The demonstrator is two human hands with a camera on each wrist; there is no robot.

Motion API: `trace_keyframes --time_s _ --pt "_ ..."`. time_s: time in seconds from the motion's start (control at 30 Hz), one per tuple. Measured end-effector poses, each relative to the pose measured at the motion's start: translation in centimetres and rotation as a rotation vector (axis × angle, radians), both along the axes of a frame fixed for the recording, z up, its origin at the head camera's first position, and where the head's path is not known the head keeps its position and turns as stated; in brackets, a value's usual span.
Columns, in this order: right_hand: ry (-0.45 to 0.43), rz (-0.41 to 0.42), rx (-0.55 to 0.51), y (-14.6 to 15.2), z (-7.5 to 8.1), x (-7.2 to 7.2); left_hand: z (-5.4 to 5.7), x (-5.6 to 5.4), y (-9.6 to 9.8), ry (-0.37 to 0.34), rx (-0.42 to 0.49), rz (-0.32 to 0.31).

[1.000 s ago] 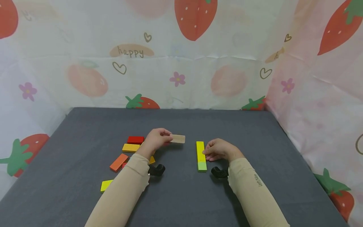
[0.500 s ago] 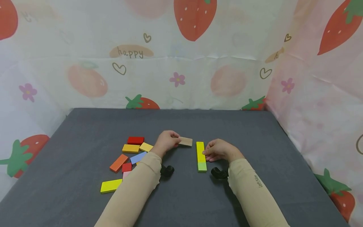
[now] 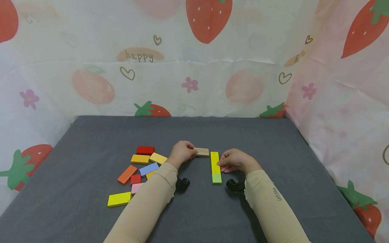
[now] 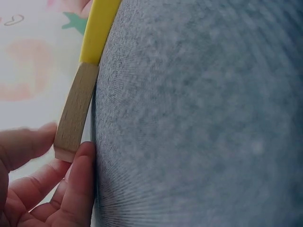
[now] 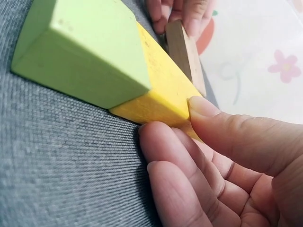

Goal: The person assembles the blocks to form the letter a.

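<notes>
My left hand [image 3: 182, 153] pinches one end of a plain wooden block [image 3: 202, 152]. In the left wrist view the other end of this wooden block [image 4: 78, 106] meets the side of a yellow block [image 4: 100, 30]. Seen from the head, the yellow block [image 3: 214, 162] lies lengthwise with a light green block [image 3: 216, 179] in line at its near end. The thumb of my right hand [image 3: 238, 160] presses the yellow block's top edge. Its other fingers curl against the side, as the right wrist view shows; their tips are partly hidden.
Left of the hands lie several loose blocks, among them a dark red block [image 3: 145, 150], an orange block [image 3: 127, 174], a blue block [image 3: 149, 169] and a yellow block [image 3: 119, 199]. My left sleeve [image 3: 143, 206] partly covers a pink block [image 3: 136, 188]. Printed cloth [image 3: 209, 91] walls the dark table [image 3: 194, 216].
My left hand has carried the wooden block rightward, up to the far part of the yellow block. More loose blocks show beside the left sleeve. The right hand stays put.
</notes>
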State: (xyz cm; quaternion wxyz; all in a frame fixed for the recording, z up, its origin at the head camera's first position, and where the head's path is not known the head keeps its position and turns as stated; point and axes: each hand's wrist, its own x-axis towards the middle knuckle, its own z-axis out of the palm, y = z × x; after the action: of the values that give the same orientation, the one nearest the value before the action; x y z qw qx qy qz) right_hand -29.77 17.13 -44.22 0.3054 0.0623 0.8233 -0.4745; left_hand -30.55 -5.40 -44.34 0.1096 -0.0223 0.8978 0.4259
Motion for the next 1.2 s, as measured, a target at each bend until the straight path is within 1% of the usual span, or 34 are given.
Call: trace_keyframes --time_s 0.1,0.3,0.43,0.53,0.7,0.9,1.2 --pt "0.000 0.001 -0.001 0.0 0.0 0.0 0.1 0.1 0.2 0.010 -0.034 -0.013" --pt "0.004 0.004 -0.001 0.0 0.0 0.0 0.4 0.3 0.7 0.053 -0.103 -0.020" --pt "0.004 0.002 0.002 0.0 0.0 0.0 0.6 0.4 0.9 0.068 -0.125 -0.029" --pt "0.011 0.014 -0.001 0.1 0.0 0.0 0.5 0.3 1.0 0.082 -0.143 -0.048" --pt "0.017 0.034 -0.011 0.2 0.1 0.0 0.4 0.2 1.0 0.087 -0.149 -0.079" --pt "0.010 0.021 -0.006 0.2 0.0 0.0 0.4 0.2 1.3 0.103 -0.164 -0.114" --pt "-0.008 0.004 -0.006 0.1 -0.2 -0.2 0.3 0.2 1.3 0.109 -0.151 -0.137"
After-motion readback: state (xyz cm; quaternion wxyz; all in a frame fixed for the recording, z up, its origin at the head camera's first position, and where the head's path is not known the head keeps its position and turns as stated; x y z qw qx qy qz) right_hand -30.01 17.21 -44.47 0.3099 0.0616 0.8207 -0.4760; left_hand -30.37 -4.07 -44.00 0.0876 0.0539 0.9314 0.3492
